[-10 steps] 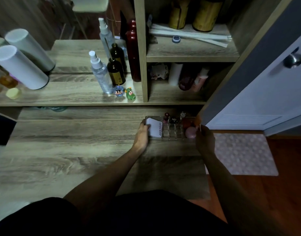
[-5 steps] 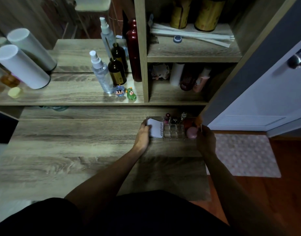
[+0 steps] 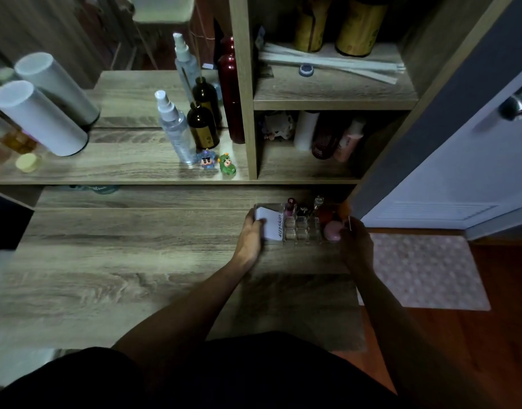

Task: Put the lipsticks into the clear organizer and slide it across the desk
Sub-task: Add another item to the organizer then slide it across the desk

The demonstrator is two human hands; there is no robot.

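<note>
The clear organizer [image 3: 301, 231] stands on the wooden desk [image 3: 135, 261] at its far right, under the shelf. Lipsticks [image 3: 290, 206] stand upright in its small compartments, a white box [image 3: 270, 225] fills its left end, and a pink round sponge [image 3: 332, 231] lies at its right end. My left hand [image 3: 250, 234] grips the organizer's left end, thumb on the white box. My right hand [image 3: 355, 243] holds the organizer's right end.
A raised shelf behind carries a spray bottle [image 3: 174, 128], a dark bottle [image 3: 202, 126], two small figurines [image 3: 218, 163] and white cylinders [image 3: 38, 116] at the left. Cubbies with bottles rise at the right. A door [image 3: 475, 160] and a floor mat [image 3: 424, 270] lie beyond the desk's right edge.
Both hands stay on the organizer's ends. The organizer has shifted very slightly, if at all; the view moved a little.
</note>
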